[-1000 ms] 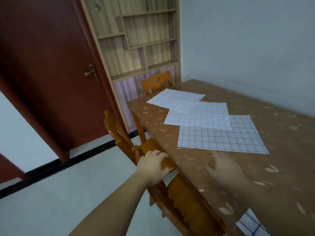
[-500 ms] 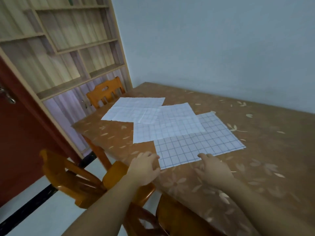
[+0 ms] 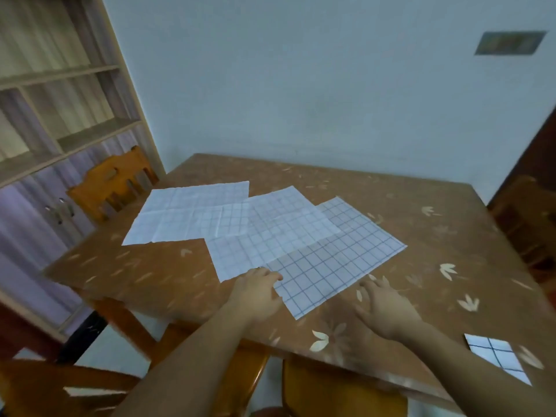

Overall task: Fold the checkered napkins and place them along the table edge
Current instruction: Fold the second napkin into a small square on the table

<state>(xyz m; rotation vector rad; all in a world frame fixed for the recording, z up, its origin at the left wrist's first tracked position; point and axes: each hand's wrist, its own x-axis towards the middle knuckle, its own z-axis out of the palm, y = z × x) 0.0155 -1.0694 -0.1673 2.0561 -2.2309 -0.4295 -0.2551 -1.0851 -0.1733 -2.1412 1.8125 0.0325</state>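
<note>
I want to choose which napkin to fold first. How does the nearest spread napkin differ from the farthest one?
The nearest napkin shows bold, dark grid lines; the farthest napkin looks paler, with visible creases. The nearest lies at the left hand; the farthest lies near the chair, out of reach. Both lie flat and unfolded, overlapping the middle napkin.

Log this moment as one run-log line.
stage: reaching | left hand: at nearest napkin corner | right hand: open on table | unfolded: three, overlapping | folded napkin: near edge

We see three overlapping napkins [image 3: 301, 242] on the table [image 3: 436, 236], a chair [image 3: 111, 183] at ten o'clock, a fourth napkin [image 3: 496, 358] at four o'clock near the edge.
</note>
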